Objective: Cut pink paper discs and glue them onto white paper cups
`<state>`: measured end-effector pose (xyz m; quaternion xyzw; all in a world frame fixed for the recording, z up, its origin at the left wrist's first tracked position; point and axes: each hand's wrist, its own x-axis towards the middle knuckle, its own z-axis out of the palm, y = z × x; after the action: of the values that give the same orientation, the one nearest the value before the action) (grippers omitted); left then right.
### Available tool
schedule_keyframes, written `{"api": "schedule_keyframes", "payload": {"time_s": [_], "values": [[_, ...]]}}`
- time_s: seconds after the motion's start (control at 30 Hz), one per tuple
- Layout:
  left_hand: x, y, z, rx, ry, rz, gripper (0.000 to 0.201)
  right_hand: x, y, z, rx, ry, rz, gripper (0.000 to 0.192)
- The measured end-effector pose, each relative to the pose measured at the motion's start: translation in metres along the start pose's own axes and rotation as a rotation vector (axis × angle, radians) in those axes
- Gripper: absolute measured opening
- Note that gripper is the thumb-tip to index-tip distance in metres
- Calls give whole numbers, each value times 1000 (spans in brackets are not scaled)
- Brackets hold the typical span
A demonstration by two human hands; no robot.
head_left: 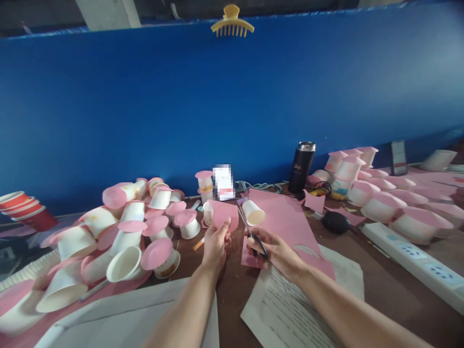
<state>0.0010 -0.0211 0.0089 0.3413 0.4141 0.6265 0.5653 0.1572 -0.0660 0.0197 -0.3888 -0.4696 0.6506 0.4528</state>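
My left hand (216, 244) holds a rounded piece of pink paper (224, 215) up by its lower edge. My right hand (272, 249) grips black-handled scissors (250, 231), whose blades point up and left toward that piece. A small pink scrap (248, 260) lies under my right hand. A white paper cup (253, 212) lies on its side just behind the scissors, on a large pink sheet (286, 220).
A heap of white cups with pink paper lids (130, 237) fills the left. More lidded cups (384, 193) stand at the right. A black flask (301, 166), a power strip (416, 263), printed papers (286, 309) and red cups (25, 208) lie around. A blue partition (181, 106) stands behind.
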Motion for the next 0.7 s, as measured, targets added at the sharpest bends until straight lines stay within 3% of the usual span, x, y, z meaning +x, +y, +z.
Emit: {"api": "schedule_keyframes", "payload": {"time_s": [0.7], "values": [[0, -1, 1, -8, 40, 15, 42, 0, 2, 2, -63, 70, 8, 51]]}}
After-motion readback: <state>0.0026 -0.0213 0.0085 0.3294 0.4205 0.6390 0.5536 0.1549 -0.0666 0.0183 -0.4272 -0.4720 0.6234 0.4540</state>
